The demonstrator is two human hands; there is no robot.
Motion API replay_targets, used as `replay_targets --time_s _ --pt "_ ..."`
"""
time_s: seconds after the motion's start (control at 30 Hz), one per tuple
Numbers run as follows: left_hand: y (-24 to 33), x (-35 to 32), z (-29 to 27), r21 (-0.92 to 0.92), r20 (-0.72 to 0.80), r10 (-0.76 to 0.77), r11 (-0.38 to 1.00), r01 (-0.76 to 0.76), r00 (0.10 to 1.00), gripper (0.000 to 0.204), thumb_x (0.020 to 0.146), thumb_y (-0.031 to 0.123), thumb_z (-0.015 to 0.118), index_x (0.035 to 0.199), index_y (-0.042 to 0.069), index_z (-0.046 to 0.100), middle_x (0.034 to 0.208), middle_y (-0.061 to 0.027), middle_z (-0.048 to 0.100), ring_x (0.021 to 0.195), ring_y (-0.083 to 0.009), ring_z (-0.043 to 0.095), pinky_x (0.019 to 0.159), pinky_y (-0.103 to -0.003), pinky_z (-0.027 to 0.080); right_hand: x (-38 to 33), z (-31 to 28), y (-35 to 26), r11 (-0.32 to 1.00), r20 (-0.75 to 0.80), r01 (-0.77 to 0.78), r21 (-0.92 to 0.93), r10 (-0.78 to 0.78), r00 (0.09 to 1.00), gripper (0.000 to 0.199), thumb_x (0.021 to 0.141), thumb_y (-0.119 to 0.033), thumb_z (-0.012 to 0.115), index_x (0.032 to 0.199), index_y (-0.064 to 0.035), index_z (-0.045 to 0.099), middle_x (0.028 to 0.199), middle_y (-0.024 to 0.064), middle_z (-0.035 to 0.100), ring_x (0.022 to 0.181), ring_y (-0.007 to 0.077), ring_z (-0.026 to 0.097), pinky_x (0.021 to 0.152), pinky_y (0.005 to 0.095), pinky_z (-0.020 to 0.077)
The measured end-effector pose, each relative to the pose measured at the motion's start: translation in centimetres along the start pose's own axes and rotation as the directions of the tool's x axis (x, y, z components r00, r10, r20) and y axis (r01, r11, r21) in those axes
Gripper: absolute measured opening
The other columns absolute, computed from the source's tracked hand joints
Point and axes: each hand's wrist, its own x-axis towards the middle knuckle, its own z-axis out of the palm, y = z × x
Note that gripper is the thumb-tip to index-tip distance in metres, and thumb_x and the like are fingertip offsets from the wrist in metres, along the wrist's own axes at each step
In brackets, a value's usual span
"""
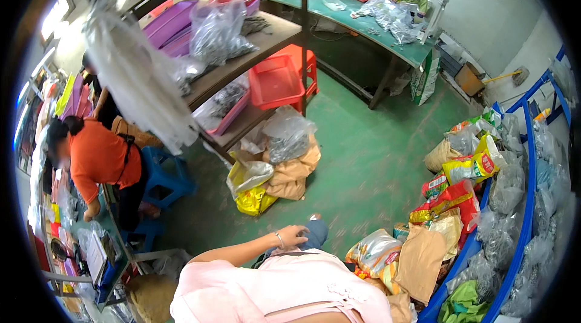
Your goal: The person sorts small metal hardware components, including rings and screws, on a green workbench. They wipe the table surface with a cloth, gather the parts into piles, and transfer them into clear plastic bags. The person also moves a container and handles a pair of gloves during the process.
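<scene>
We see one of the wearer's own hands: the left hand (293,236), lower centre, in front of the pink shirt (272,283), bracelet (279,240) at the wrist. Fingers loosely bent, palm side hidden, so we cannot tell if the grip is clamped on anything. The right hand is out of view; we cannot tell its grip either. Just beside the left hand is a jeans leg (316,234); contact unclear to us.

Nearest goods: a tan sack (289,182) on the green floor (363,159), ahead of the left hand and apart from it. A yellow bag (251,199) slumps at its left side; a clear plastic bag (290,137) with grey contents rests on top. Right of the hand, also apart, we have an orange-and-white bag (374,250), with a flat brown paper sack (422,259) beside it and more bags heaped toward a blue rack (532,184).

Farther off: a wooden shelf (272,45) carrying purple bins (169,23), a red bin (275,81) at its lower end, and a green-topped table (327,11) behind. At left, we mark a co-worker in an orange shirt (106,150), leaning to a bench, blue stool (163,175) alongside.
</scene>
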Motion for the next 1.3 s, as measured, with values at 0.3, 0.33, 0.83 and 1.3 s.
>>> replay_targets --time_s 0.3,0.33,0.83,1.3 --pt "5.0 17.1 -10.8 0.082 0.103 -0.125 0.99 0.117 0.987 0.035 0.079 0.034 0.061 0.093 0.001 0.06 0.079 -0.016 0.066 0.076 -0.028 0.064 0.07 -0.037 0.049 10.4 -17.0 1.9 0.993 0.086 -0.116 0.004 0.115 0.99 0.048 0.075 -0.038 0.065 0.103 0.0001 0.061 0.098 0.0158 0.064 0.086 0.0274 0.063 0.07 0.0377 0.0526" --pt "5.7 19.6 -11.8 0.08 0.045 -0.092 0.993 0.088 0.995 0.036 0.08 0.033 0.061 0.094 0.001 0.059 0.08 -0.0168 0.065 0.077 -0.0283 0.064 0.07 -0.037 0.049 11.6 -19.4 1.9 0.99 0.116 -0.138 -0.008 0.138 0.984 0.048 0.075 -0.038 0.065 0.103 0.0001 0.061 0.098 0.0157 0.064 0.086 0.0272 0.063 0.07 0.0377 0.0526" --pt "16.1 50.4 -24.8 -0.139 -0.318 -0.096 0.989 0.054 0.943 0.035 0.084 0.023 0.059 0.109 -0.001 0.054 0.088 -0.0171 0.064 0.081 -0.025 0.063 0.072 -0.034 0.049 35.3 -49.7 -1.7 0.982 0.663 -0.038 -0.185 0.154 0.733 0.048 0.074 -0.04 0.067 0.1 0.0006 0.063 0.096 0.0146 0.065 0.084 0.0244 0.064 0.067 0.0372 0.0536" --pt "17.0 64.4 -36.9 -0.598 -0.488 -0.411 0.8 0.048 0.77 0.033 0.085 0.016 0.058 0.113 -0.001 0.052 0.089 -0.0102 0.063 0.079 -0.0157 0.061 0.071 -0.027 0.048 60.7 -73.1 -34.0 0.666 0.298 0.653 -0.359 -0.582 0.757 0.029 0.077 -0.023 0.063 0.092 0.0016 0.062 0.08 0.0189 0.063 0.069 0.0291 0.063 0.065 0.0378 0.0485"
